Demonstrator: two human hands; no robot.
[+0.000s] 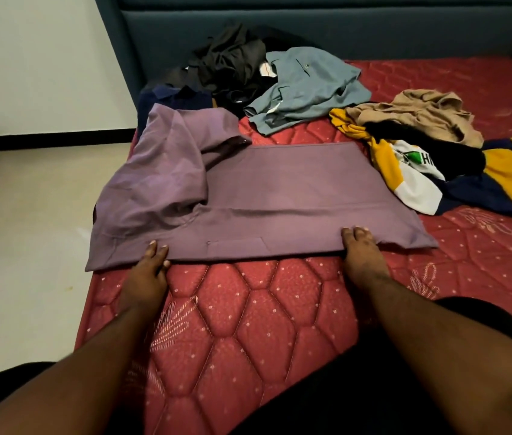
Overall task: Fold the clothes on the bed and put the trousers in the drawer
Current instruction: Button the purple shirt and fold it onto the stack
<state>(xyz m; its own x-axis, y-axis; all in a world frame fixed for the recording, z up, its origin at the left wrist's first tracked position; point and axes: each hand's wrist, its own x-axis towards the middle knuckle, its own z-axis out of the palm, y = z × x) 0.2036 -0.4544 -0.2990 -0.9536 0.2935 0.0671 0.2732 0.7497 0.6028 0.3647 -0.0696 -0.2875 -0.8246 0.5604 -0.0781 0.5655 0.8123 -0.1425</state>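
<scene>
A purple shirt (279, 189) lies spread across the red quilted mattress (248, 309), its near long edge folded and its left sleeve bunched up. My left hand (149, 268) rests on the near edge at the left, fingertips flat on the cloth and thumb beside the hem. My right hand (363, 252) presses straight fingers on the same edge further right. Behind the shirt lie a grey-blue shirt (308, 89), a heap of black clothes (229, 61), a navy garment (170, 98), a tan garment (421, 116) and a yellow, white and navy jersey (417, 180).
The dark blue padded headboard (311, 29) closes off the far side of the bed. Left of the mattress edge runs pale floor (22, 230) up to a white wall with a black skirting. No drawer is in view.
</scene>
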